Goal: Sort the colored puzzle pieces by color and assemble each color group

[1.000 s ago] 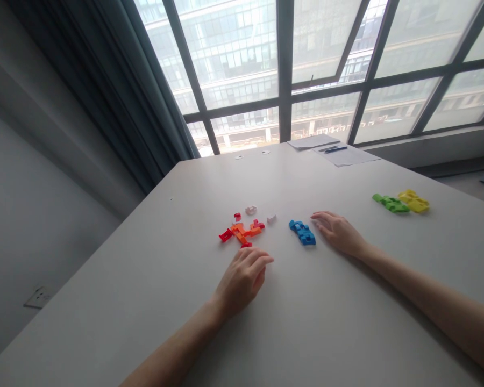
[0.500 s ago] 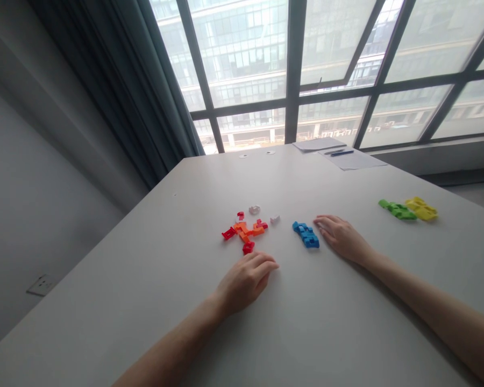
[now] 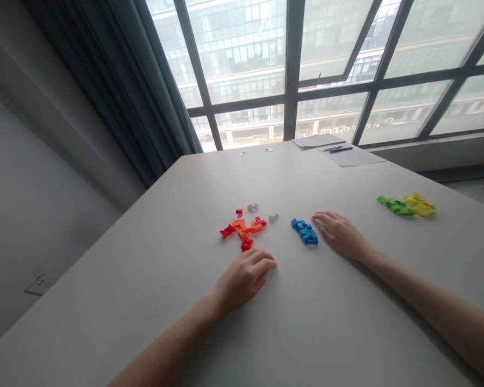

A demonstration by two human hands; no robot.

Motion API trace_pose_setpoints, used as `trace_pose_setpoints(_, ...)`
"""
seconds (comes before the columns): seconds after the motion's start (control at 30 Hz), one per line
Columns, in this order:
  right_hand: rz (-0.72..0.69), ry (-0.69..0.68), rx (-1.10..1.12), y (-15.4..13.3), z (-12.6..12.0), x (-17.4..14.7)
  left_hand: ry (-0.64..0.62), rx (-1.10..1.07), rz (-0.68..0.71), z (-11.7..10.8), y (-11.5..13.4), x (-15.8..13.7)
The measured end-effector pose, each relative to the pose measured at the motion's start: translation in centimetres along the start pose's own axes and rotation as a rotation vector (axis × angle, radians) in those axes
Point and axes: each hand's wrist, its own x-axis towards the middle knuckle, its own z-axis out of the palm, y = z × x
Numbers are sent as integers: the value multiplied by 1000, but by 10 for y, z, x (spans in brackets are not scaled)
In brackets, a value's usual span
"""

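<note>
My left hand [image 3: 248, 277] rests on the white table with its fingers loosely bent and nothing visible in them. Just beyond its knuckles lies a red plastic piece [image 3: 247, 245], part of a loose cluster with orange pieces [image 3: 242, 228], another red piece [image 3: 227, 231] and small white pieces [image 3: 253, 206]. My right hand [image 3: 339, 232] lies flat, fingers stretched out and holding nothing. Left of its fingertips, a small gap away, is a group of blue plastic pieces [image 3: 305, 232] set close together.
Green pieces [image 3: 396, 206] and yellow pieces [image 3: 420, 205] lie on the table [image 3: 145, 279] at the right. Paper sheets [image 3: 358, 157] and a pen [image 3: 341, 150] are at the far edge. Beyond stand a window and a dark curtain [image 3: 116, 80].
The view has shifted slightly, so everything sits a little higher in the picture. Both hands and the plastic pieces keep their places on the table.
</note>
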Motion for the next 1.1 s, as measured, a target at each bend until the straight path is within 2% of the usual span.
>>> trace_pose_setpoints(0.33,1,-6,-5,1,2,0,4,-16,-5,0,1,-1)
trace_pose_setpoints(0.5,22,-5,90,-2,-2,0,12,-13,-4,0,1,-1)
trace_pose_setpoints(0.67,-108,-119,302,-7,-15,2,14,-16,0,-1,2,0)
trace_pose_setpoints(0.73,-116,-186,338,-9,-19,3,7,-19,-3,-1,2,0)
trace_pose_setpoints(0.9,-142,-298,329,-19,-17,7,2,-9,-10,0,2,1)
trace_pose_setpoints(1.1,-139,-296,281,-24,-11,5,12,-10,-3,0,2,2)
